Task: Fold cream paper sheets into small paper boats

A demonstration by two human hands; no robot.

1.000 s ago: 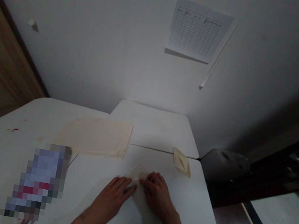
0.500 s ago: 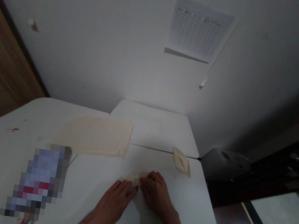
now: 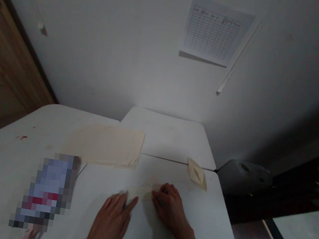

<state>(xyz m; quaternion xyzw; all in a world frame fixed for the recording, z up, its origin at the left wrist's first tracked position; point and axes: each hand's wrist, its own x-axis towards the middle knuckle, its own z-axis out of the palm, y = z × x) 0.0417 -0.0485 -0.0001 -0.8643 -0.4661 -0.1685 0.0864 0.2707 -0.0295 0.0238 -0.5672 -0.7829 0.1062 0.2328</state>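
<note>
A small cream sheet of paper (image 3: pixel 143 189), partly folded, lies on the white table (image 3: pixel 209 221) just ahead of me. My left hand (image 3: pixel 111 221) lies flat with fingers stretched out, its fingertips pressing the paper's left end. My right hand (image 3: pixel 171 207) rests on the paper's right end with its fingers curled down onto it. Part of the paper is hidden under both hands.
A stack of cream sheets (image 3: pixel 107 145) lies at the back left. A folded paper shape (image 3: pixel 197 174) sits near the table's right edge. A blurred-out object (image 3: pixel 46 190) lies at the left. A printed chart (image 3: pixel 212 32) hangs on the wall. A grey bin (image 3: pixel 243 176) stands beyond the right edge.
My left hand has slid back and left along the paper, toward me. The right hand has stayed on the paper's right end. The view has shifted slightly.
</note>
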